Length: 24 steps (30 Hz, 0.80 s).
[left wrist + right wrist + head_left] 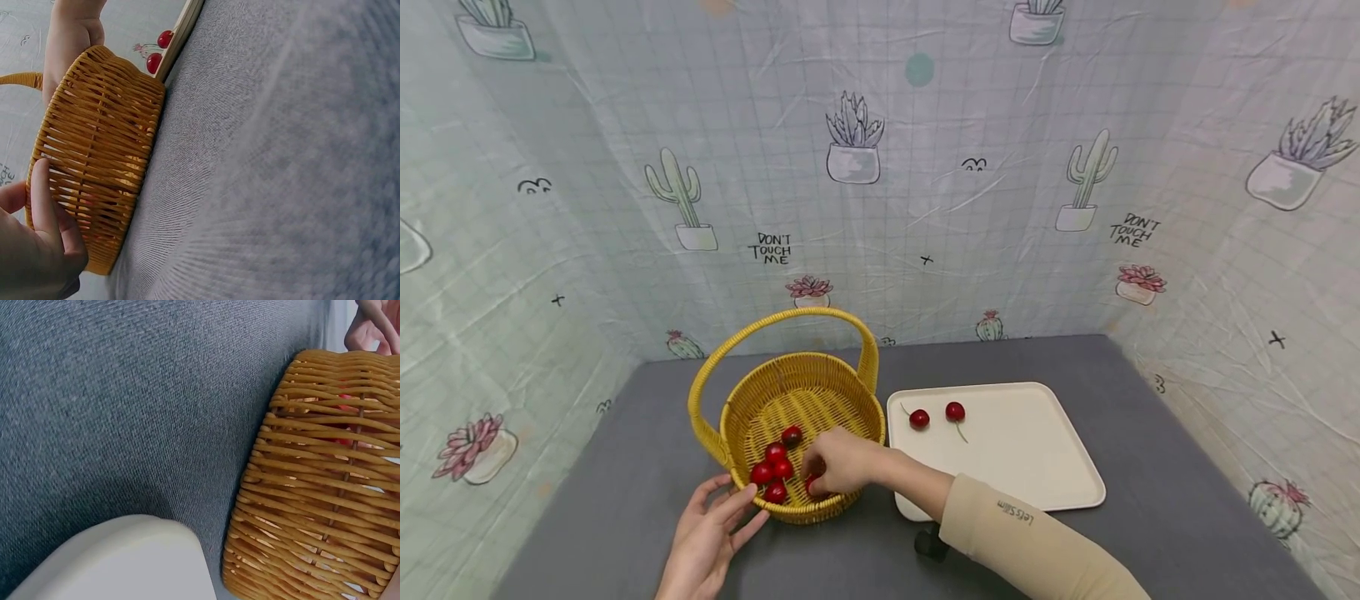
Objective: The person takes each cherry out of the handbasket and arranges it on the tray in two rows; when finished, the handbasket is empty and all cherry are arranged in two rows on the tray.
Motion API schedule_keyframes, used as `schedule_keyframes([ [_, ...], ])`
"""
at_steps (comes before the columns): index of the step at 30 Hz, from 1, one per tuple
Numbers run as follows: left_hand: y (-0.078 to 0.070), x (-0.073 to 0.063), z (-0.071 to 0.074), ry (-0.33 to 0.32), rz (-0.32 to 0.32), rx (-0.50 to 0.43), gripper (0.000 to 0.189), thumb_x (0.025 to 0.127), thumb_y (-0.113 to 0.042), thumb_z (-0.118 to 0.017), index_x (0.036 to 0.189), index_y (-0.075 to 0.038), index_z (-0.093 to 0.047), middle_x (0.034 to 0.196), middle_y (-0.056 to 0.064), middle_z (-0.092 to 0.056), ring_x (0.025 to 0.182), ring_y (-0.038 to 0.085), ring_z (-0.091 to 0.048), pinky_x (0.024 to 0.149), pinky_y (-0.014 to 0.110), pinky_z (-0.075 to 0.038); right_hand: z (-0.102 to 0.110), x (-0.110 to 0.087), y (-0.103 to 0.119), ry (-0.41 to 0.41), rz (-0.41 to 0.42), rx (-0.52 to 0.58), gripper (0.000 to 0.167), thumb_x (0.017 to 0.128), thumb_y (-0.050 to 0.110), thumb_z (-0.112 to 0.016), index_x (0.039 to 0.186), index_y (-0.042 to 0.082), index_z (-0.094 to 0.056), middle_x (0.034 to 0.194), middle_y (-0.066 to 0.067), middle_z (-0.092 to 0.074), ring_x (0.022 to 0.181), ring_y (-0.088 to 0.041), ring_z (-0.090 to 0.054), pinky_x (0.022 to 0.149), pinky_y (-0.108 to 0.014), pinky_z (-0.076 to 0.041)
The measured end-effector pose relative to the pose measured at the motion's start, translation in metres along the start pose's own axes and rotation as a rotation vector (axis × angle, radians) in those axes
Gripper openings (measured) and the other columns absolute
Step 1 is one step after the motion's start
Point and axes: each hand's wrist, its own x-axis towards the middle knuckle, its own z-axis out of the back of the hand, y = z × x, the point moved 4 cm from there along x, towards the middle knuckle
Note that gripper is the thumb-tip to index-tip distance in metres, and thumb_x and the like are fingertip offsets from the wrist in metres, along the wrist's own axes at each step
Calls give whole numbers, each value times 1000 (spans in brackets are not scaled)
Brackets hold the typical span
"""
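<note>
**Steadying the Basket, Pinching a Cherry**

Rests the relaxed, slightly spread fingers of the left hand (703, 533) against the near-left rim of the yellow basket (835, 375), probably to prevent sliding on the worktop (602, 500). Dips the curled right hand (846, 460) inside, pinching a cherry (810, 483) by the near wall. Has five more cherries (782, 468) gathered toward the left hand, perhaps because of a slight tilt or simply from being dropped there.

Has the white tray (1030, 450) just beside the basket, toward the worktop's right edge, presumably for a short reach; bears two stemmed cherries (919, 419) near the far left corner.

Hides most of the pinched cherry behind thumb and fingers. Covers part of the tray's near edge with the right sleeve (1037, 533), and leaves a dark object (929, 546) below too obscured to identify. Conceals the right fingers behind woven wall in the left wrist view. Cuts off the worktop's near edge in the head view.
</note>
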Motion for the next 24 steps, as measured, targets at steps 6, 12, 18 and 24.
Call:
schedule_keyframes([
  [6, 0, 1, 0, 0, -2, 0, 38, 102, -10, -67, 120, -20, -35, 117, 4, -51, 95, 14, -67, 97, 40, -61, 6, -3, -4, -24, 13, 99, 7, 94, 14, -76, 100, 12, -79, 89, 13, -70, 78, 3, -60, 68, -9, -51],
  [12, 0, 1, 1, -5, 0, -2, 39, 101, -11, -69, 120, -20, -35, 114, 3, -51, 94, 13, -66, 96, 40, -61, 15, -7, -6, -96, 24, 180, 10, 96, 17, -75, 105, 12, -77, 91, 14, -70, 81, 1, -63, 70, -10, -53],
  [18, -1, 1, 1, -2, -1, -7, 39, 101, -12, -69, 120, -21, -36, 114, 3, -49, 93, 12, -66, 96, 40, -61, 29, -14, -6, -201, 20, 269, 15, 96, 18, -75, 109, 11, -75, 94, 12, -71, 85, 0, -63, 76, -13, -55],
  [24, -1, 1, 0, -3, 2, -11, 39, 101, -11, -69, 119, -20, -36, 116, 3, -51, 94, 14, -66, 95, 40, -61, 42, -24, -6, -251, 53, 341, 25, 102, 22, -69, 124, 11, -72, 110, 4, -74, 99, -1, -65, 85, -18, -58],
])
